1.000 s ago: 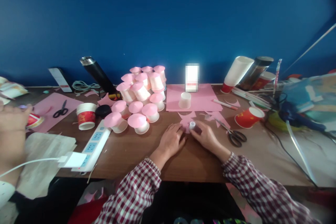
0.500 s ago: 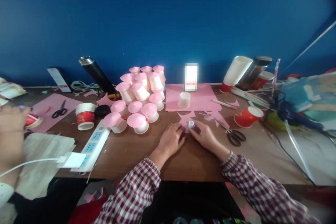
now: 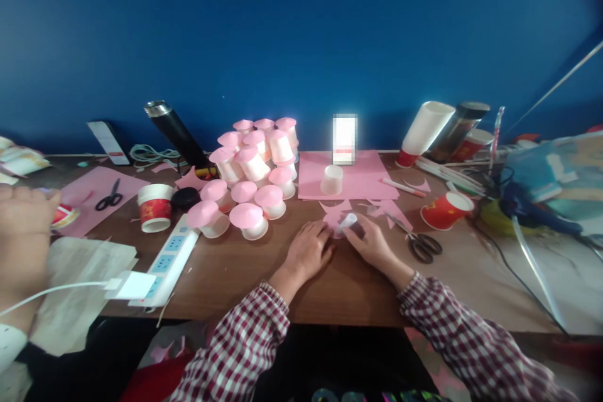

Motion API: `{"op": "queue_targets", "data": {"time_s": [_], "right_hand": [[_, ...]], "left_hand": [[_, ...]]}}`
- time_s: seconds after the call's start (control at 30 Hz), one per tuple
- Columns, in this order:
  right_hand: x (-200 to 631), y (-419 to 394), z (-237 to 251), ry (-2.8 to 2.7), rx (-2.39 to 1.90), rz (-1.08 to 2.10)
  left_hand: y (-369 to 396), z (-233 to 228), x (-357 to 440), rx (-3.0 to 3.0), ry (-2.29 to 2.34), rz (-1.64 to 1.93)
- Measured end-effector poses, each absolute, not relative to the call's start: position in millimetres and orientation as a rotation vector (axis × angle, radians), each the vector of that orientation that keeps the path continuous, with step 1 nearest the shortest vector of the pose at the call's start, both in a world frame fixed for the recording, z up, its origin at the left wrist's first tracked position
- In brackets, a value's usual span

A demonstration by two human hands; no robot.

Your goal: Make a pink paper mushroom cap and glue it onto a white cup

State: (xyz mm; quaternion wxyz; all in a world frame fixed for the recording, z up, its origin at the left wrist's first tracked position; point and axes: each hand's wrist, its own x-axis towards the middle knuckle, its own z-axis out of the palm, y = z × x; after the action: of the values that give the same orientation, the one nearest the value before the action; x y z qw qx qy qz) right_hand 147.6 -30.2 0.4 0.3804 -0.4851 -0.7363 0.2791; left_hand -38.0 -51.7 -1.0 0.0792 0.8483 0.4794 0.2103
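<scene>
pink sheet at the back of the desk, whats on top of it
One small white cup stands on the pink sheet, and a bright blurred card stands at its back edge. What the cup holds cannot be seen.

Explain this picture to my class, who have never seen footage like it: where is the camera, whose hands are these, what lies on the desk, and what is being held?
The camera sits on a person's head and looks down at their own two hands; there is no machine here. The left hand presses on a pink paper piece lying on the brown desk. The right hand holds a small stick with a white tip, perhaps glue, against that paper. Behind them stand many white cups with pink tops, a lone white cup on a pink sheet, scissors to the right, a red cup and a power strip. The blurred hand at the left edge belongs to somebody else.
</scene>
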Motion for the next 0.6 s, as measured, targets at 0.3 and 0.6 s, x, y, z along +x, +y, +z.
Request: {"op": "queue_targets", "data": {"time_s": [0.3,0.6], "right_hand": [[146.5,-29.4,-0.7,-1.92,-1.251,0.692],[150.0,-30.1,3.1,-1.833,-1.299,0.65]], "left_hand": [[-51.1,-1.7,-38.4,2.541,1.436,0.646],[-51.7,-0.3,-37.9,2.53,1.431,0.66]]}}
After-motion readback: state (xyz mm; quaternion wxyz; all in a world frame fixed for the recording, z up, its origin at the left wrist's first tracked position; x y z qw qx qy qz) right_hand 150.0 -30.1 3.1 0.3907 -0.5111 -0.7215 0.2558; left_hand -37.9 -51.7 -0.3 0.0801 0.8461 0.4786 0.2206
